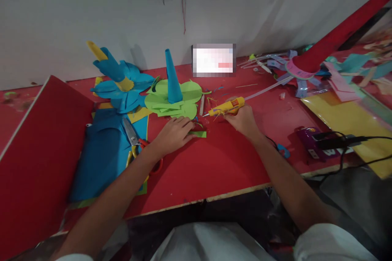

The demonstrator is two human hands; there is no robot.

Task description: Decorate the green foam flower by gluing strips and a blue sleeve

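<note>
My right hand [241, 121] is wrapped round a yellow glue gun [227, 106], whose metal tip points left, just above the red tabletop [214, 167]. A clear glue stick [268, 88] runs out of its back end. My left hand [177, 132] rests on the table, fingers bent, at a small green paper strip [199, 134]; whether it grips the strip is hidden. Just behind that hand lies a green paper flower [191, 91] with a blue paper cone [173, 81] standing upright on it.
A blue paper flower [121, 94] with a rolled tube stands at the back left. Scissors [130, 131] lie on blue sheets [104, 151]. A red board [39, 159] leans at the left. Right: a purple box [309, 142], cables, yellow sheet [346, 118]. A screen [212, 60] stands against the wall.
</note>
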